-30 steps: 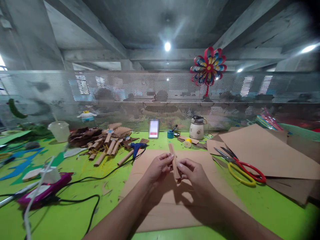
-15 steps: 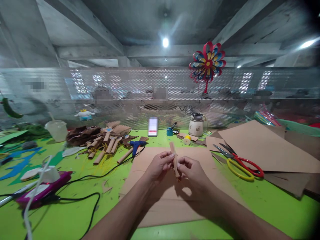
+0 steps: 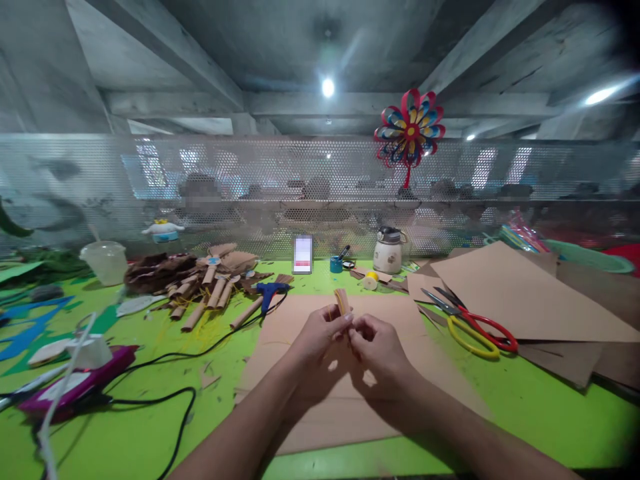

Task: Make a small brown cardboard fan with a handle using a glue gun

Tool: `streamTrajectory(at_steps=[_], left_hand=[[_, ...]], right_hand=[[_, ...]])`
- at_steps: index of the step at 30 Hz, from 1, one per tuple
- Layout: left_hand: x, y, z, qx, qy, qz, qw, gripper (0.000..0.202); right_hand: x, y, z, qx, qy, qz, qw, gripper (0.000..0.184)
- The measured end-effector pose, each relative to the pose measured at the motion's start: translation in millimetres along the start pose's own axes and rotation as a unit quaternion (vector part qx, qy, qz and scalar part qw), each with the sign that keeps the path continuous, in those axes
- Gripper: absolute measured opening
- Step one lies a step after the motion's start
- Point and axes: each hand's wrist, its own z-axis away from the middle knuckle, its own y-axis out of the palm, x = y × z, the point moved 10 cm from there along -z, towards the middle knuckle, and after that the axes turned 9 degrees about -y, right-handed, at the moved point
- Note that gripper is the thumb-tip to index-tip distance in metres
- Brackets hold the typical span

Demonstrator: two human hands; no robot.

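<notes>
Both hands meet above a large sheet of brown kraft paper (image 3: 390,400). A narrow brown paper strip (image 3: 342,301) sticks up out of my left hand (image 3: 327,329), which is closed around it with the thumb across. Along its upper end run yellowish lines, perhaps thread or layered edges. Close beside it, my right hand (image 3: 375,337) is pinched with bent fingers near the strip's lower part, which the fingers mostly hide. Scissors with red and yellow handles (image 3: 473,339) lie to the right.
Left of the sheet lie a blue glue gun (image 3: 271,292), several paper rolls (image 3: 217,293) and a purple power strip (image 3: 75,390) with black cords. Farther back stand a phone (image 3: 302,255), a thread spool (image 3: 371,281) and a bottle (image 3: 389,252). Stacked cardboard (image 3: 525,293) is at right.
The paper strip is now lower and tucked deeper between my hands, with less of it showing. Yellow shows along its upper end. The view has shifted slightly.
</notes>
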Motion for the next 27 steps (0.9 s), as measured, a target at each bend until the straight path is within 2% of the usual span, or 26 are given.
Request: streamTrajectory(at_steps=[8,14,18,23,27], left_hand=[[-4,0.9,2,-0.007,0.014,-0.007,1.000,0.014],[-4,6.7,3,0.014,0.000,0.008,1.000,0.017],[-2,2.7,3,-0.008,-0.003,-0.001,1.000,0.015],[2,5.0,4,0.002,-0.019,0.017,1.000,0.010],[1,3.3,4,-0.018,-0.010,-0.002,1.000,0.003]], right_hand=[[-13,6,2,0.010,0.046,-0.082,0.995,0.026],[-11,11,3,0.022,0.085,-0.146,0.985,0.027],[-12,9,3,0.007,0.107,-0.158,0.982,0.029],[-11,11,5,0.004,0.114,-0.180,0.977,0.032],[-16,13,7,0.004,0.129,-0.176,0.976,0.033]])
